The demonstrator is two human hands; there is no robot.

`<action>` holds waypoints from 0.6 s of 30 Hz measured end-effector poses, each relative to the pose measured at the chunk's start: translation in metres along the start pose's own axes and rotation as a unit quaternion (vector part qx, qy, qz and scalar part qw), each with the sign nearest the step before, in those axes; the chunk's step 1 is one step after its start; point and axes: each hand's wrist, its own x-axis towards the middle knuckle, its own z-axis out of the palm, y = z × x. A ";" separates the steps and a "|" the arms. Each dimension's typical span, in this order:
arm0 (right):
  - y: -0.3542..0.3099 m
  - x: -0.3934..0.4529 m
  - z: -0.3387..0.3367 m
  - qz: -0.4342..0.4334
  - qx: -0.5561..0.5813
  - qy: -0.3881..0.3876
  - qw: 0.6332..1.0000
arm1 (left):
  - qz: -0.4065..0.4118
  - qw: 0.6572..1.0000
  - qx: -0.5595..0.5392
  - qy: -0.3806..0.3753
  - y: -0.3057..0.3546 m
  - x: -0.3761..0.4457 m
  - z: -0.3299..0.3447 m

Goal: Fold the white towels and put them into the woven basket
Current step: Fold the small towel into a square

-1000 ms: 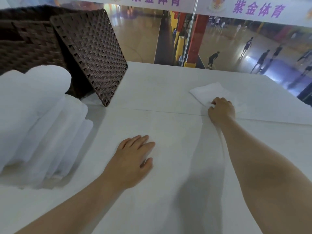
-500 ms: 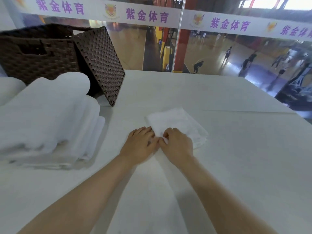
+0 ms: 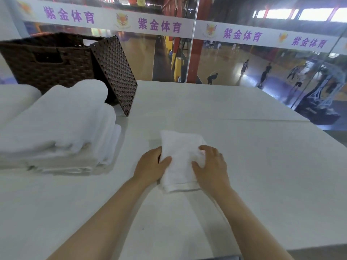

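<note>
Small folded white terry towel [image 3: 181, 158] lies on white counter [image 3: 253, 166], left hand [image 3: 152, 167] and right hand [image 3: 211, 166] gripping its side edges, thumbs on top. Stack of folded white towels [image 3: 60, 128] sits left; dark brown woven basket [image 3: 48, 62] behind it, woven lid [image 3: 114, 74] leaning against it.

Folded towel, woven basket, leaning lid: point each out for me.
folded towel [image 3: 181, 147]: head view, bare top face between the hands.
woven basket [image 3: 62, 72]: head view, front wall below the handle slot.
lid [image 3: 114, 72]: head view, middle of its woven face.
</note>
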 end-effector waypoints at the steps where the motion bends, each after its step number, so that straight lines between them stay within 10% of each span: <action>1: 0.006 0.001 -0.002 0.040 -0.018 -0.019 0.999 | -0.021 0.999 -0.026 -0.003 0.001 -0.004 -0.001; 9: 0.006 0.006 -0.009 0.138 -0.028 -0.124 0.982 | -0.029 0.981 -0.190 -0.040 0.014 -0.037 -0.007; 18: -0.010 -0.004 -0.005 0.086 -0.094 -0.119 0.985 | 0.006 0.992 -0.130 0.005 0.030 -0.067 0.006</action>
